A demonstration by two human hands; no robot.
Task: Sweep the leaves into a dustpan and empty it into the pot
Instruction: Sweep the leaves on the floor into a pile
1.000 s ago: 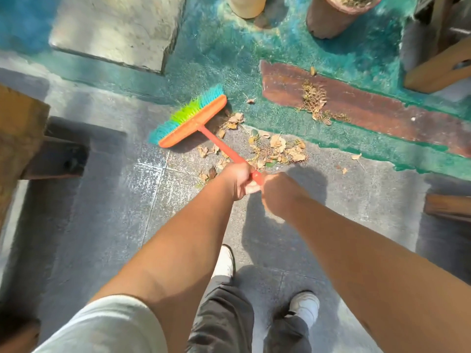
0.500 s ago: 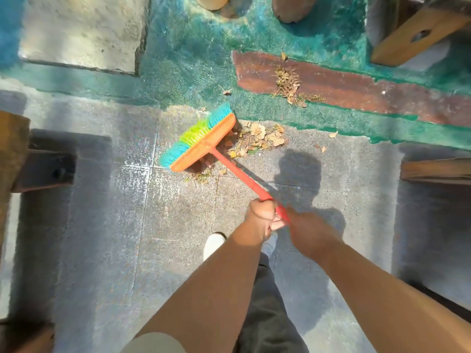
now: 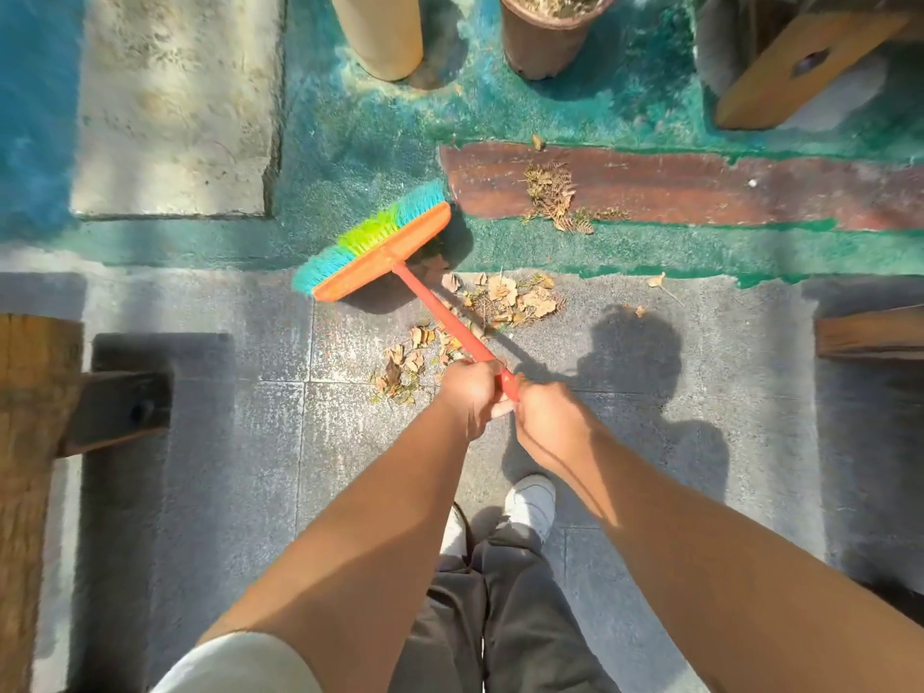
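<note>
I hold an orange broom (image 3: pixel 385 252) with blue and green bristles; its head rests on the green painted floor at centre. My left hand (image 3: pixel 472 392) and my right hand (image 3: pixel 547 415) both grip the red handle (image 3: pixel 442 317), close together. Dry brown leaves (image 3: pixel 517 297) lie on the grey floor to the right of the handle, and a smaller scatter of leaves (image 3: pixel 405 365) sits just left of my left hand. More dried leaves (image 3: pixel 555 197) lie on the brown strip beyond. A brown pot (image 3: pixel 547 40) holding dry matter stands at the top. No dustpan is in view.
A tan cylinder (image 3: pixel 382 35) stands left of the pot. Wooden furniture pieces sit at the left edge (image 3: pixel 35 442), the right edge (image 3: pixel 870 332) and the top right (image 3: pixel 800 67). A pale concrete slab (image 3: pixel 175 102) lies at top left. My white shoes (image 3: pixel 532 502) are below my hands.
The broom head has moved away from me onto the green floor, past the leaf pile. Leaves now lie spread on both sides of the handle. The view tilted up, showing the pot again.
</note>
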